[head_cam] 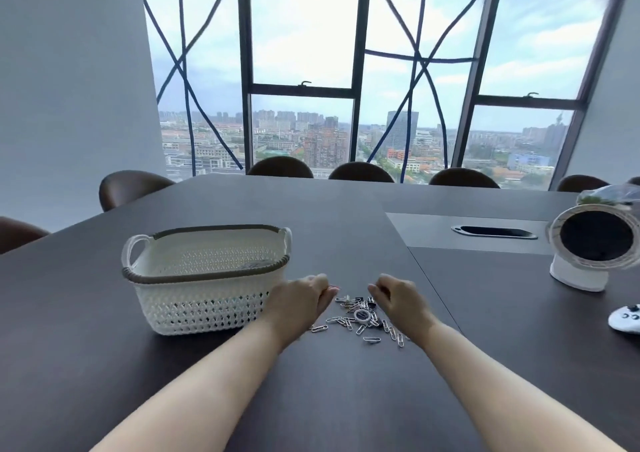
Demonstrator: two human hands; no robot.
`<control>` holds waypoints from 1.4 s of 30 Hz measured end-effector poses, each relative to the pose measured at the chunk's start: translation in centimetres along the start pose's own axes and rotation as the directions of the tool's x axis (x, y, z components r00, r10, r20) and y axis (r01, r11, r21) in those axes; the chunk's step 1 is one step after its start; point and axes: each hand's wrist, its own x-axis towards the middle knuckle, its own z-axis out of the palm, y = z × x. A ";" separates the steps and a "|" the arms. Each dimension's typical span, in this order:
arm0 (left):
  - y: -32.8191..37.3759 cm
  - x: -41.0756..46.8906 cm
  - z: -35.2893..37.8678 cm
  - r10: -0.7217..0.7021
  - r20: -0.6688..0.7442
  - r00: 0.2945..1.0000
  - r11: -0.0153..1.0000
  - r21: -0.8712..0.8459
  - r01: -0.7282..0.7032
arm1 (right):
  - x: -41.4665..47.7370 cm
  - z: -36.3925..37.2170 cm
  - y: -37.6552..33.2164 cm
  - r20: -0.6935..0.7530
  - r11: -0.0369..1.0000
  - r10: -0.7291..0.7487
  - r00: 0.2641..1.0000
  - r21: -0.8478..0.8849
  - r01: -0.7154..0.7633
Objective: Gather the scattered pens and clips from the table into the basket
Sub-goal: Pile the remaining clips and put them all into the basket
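Dark table (pixel 329 399): our left hand (pixel 301 299) and right hand (pixel 398 299) flanked the paper clips (pixel 360 316), fingers (pixel 330 292) curled, pinching or not we couldn't tell; a loose scoop risked scattering them before the basket (pixel 207 278).

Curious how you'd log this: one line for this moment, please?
left hand: curled at clip pile | right hand: curled at pile | hold: unclear | basket: left of pile, apart

Between the left hand (pixel 304 299) and right hand (pixel 398 295), the clips (pixel 360 316) gleam as thin metal wire. Left of both, the basket (pixel 204 299) is matt white woven-look plastic. The table (pixel 329 399) beneath looks dark, matt wood.
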 end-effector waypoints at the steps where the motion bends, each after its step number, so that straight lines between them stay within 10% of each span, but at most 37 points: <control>1: 0.1 0.1 -1.3 0.024 -0.041 0.999 1.000 0.016 -0.024 | 0.4 -0.4 -1.3 -0.040 0.999 -0.020 0.999 0.032 0.021; 8: -5.6 0.1 -9.4 -0.108 -0.193 0.975 0.994 -0.002 0.110 | 3.2 -1.7 -12.0 -0.186 0.947 -0.180 0.966 0.232 0.221; 15: -13.0 -0.7 -10.8 -0.301 0.067 0.951 0.950 -0.069 0.305 | 4.6 0.3 -15.2 -0.218 0.934 -0.231 0.948 0.224 0.279; 23: -14.8 -1.3 -11.0 -0.301 -0.073 0.951 0.953 -0.047 0.298 | 4.9 0.8 -16.7 -0.252 0.921 -0.222 0.942 0.262 0.288; 31: -14.6 -7.1 -9.8 -0.245 -0.192 0.950 0.925 0.249 0.289 | 7.9 4.2 -20.5 -0.125 0.906 -0.289 0.949 0.284 0.314; 37: -14.7 -6.8 -9.9 -0.335 -0.015 0.942 0.921 0.206 0.330 | 8.1 6.9 -20.1 0.068 0.970 -0.244 0.967 0.005 0.244; 42: -14.8 -6.8 -9.9 -0.308 -0.054 0.950 0.932 0.185 0.313 | 7.7 6.0 -19.1 0.051 0.970 -0.229 0.972 0.099 0.223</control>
